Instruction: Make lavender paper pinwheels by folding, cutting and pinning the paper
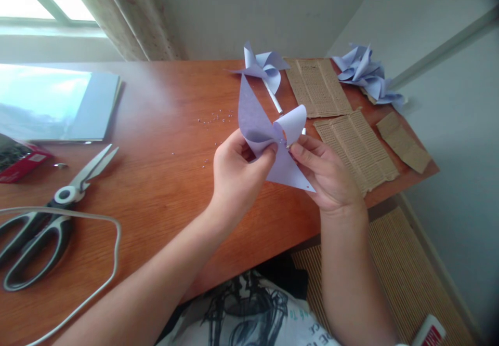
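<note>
Both hands hold a pale lilac paper pinwheel [255, 122] above the wooden table [163, 143]. My left hand [236, 172] pinches its centre from the left, thumb on the folded flaps. My right hand [325, 172] grips it from the right, fingertips at the centre where one flap curls over. One pointed blade sticks up, another points down to the right. A finished pinwheel on a white stick [263, 68] lies farther back on the table.
Scissors [50, 216] and a white cable [105, 263] lie at the left, near a red box [19, 164] and a stack of paper sheets [58, 102]. Corrugated cardboard pieces [354, 146] and a pile of pinwheels [366, 73] are at the right. Small pins [214, 119] are scattered mid-table.
</note>
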`<state>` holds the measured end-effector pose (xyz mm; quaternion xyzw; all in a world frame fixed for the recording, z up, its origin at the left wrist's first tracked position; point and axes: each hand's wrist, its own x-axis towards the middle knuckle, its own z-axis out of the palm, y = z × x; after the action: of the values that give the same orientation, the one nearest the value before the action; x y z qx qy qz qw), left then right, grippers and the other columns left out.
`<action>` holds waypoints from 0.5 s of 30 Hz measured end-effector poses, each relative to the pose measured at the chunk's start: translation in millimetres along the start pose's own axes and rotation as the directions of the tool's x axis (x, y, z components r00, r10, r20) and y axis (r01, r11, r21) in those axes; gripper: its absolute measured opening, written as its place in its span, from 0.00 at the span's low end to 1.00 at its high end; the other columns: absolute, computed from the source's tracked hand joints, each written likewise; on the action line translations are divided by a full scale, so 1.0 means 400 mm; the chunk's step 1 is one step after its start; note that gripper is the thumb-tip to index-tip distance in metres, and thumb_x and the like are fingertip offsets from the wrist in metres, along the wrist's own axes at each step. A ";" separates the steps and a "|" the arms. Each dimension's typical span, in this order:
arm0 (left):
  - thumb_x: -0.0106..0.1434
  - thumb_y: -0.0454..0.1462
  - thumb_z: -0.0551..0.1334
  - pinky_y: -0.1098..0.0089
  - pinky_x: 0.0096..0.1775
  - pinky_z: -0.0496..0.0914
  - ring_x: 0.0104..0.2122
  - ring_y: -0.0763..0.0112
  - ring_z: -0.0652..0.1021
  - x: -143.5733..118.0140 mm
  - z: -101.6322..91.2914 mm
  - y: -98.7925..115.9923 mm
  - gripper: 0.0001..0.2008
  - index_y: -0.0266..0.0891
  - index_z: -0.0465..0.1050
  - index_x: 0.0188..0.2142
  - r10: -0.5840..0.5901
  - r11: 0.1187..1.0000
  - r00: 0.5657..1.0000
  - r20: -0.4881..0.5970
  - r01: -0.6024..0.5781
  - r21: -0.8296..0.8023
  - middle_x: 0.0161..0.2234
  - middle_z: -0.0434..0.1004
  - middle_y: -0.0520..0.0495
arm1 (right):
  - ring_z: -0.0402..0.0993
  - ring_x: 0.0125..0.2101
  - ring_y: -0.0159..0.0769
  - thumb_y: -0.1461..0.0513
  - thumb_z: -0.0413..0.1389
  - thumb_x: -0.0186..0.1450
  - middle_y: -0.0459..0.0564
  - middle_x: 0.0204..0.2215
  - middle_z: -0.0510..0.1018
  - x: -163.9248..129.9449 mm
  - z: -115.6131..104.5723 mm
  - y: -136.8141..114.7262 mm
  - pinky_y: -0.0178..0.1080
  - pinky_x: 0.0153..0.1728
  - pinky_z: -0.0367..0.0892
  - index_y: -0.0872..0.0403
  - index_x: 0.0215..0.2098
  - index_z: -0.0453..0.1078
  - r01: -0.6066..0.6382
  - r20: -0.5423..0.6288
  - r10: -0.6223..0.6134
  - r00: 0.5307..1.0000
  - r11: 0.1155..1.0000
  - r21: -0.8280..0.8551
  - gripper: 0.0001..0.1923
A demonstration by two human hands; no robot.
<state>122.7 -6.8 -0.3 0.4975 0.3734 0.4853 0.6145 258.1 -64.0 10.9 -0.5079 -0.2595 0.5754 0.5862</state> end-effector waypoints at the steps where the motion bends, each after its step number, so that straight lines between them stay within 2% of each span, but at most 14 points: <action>1: 0.55 0.31 0.70 0.71 0.33 0.76 0.31 0.68 0.81 0.000 0.000 0.000 0.05 0.38 0.75 0.31 -0.001 1.000 1.000 0.001 0.001 0.006 0.29 0.82 0.51 | 0.80 0.38 0.40 0.55 0.69 0.60 0.43 0.35 0.84 0.001 0.000 0.000 0.45 0.46 0.74 0.44 0.42 0.79 -0.001 -0.003 0.001 1.000 1.000 -0.008 0.12; 5: 0.55 0.31 0.70 0.71 0.32 0.76 0.30 0.68 0.81 -0.001 -0.001 0.001 0.05 0.38 0.76 0.31 0.001 1.000 1.000 0.003 -0.001 0.027 0.29 0.82 0.51 | 0.80 0.39 0.41 0.55 0.70 0.59 0.43 0.34 0.84 0.004 -0.001 -0.002 0.46 0.45 0.74 0.44 0.44 0.79 -0.022 -0.011 0.021 1.000 1.000 -0.014 0.15; 9: 0.55 0.31 0.70 0.70 0.33 0.76 0.30 0.68 0.81 -0.002 0.000 0.001 0.05 0.39 0.76 0.31 0.021 0.999 1.000 0.005 -0.021 0.033 0.30 0.82 0.51 | 0.80 0.39 0.41 0.55 0.70 0.59 0.43 0.34 0.84 0.007 -0.001 0.000 0.45 0.45 0.74 0.44 0.42 0.79 -0.023 -0.014 0.023 1.000 1.000 -0.003 0.13; 15: 0.57 0.31 0.70 0.69 0.34 0.77 0.31 0.68 0.81 -0.006 -0.002 -0.001 0.04 0.39 0.76 0.32 0.062 0.995 0.998 0.002 -0.062 0.084 0.30 0.82 0.51 | 0.79 0.38 0.36 0.57 0.71 0.58 0.41 0.36 0.84 0.008 0.004 0.005 0.42 0.47 0.73 0.44 0.38 0.80 0.041 -0.061 -0.042 0.997 0.999 -0.018 0.10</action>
<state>121.6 -9.0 -1.0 0.5340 0.3783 0.4881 0.5775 256.7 -60.9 8.8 -0.5245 -0.2569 0.5450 0.6015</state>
